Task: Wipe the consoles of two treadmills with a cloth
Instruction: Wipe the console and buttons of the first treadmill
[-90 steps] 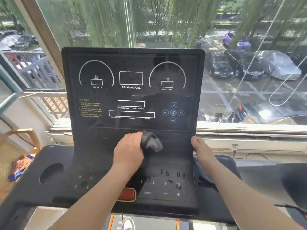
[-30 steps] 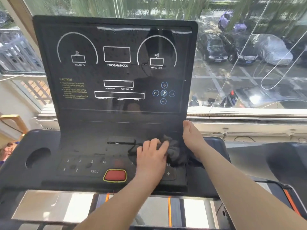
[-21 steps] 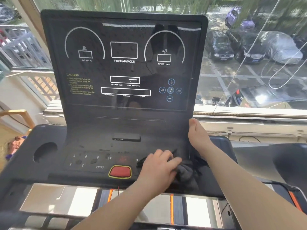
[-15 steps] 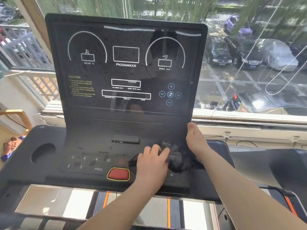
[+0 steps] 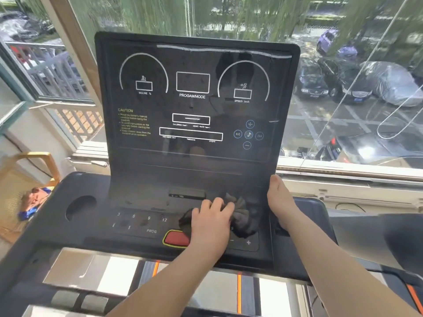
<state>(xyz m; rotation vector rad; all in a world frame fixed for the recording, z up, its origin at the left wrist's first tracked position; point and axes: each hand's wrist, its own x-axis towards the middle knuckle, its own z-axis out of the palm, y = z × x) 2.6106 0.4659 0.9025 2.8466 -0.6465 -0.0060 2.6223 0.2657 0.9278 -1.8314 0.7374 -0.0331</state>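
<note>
The black treadmill console (image 5: 194, 156) stands upright in front of me, its display unlit. My left hand (image 5: 211, 226) holds a bunched dark grey cloth (image 5: 241, 216) against the lower button panel, just right of the red stop button (image 5: 175, 238). Its fingers bend over the cloth. My right hand (image 5: 280, 202) rests against the console's right edge with the thumb pointing up; its fingers are out of sight.
A round cup holder (image 5: 80, 208) sits in the console's left tray. Part of a second dark treadmill (image 5: 389, 239) shows at the right. A wooden chair (image 5: 36, 157) with clothes on it stands to the left. The window sill (image 5: 343, 177) runs behind.
My left hand slid the cloth from the panel's middle down to the lower right, rubbing back and forth. The right hand stayed on the console's right edge.
</note>
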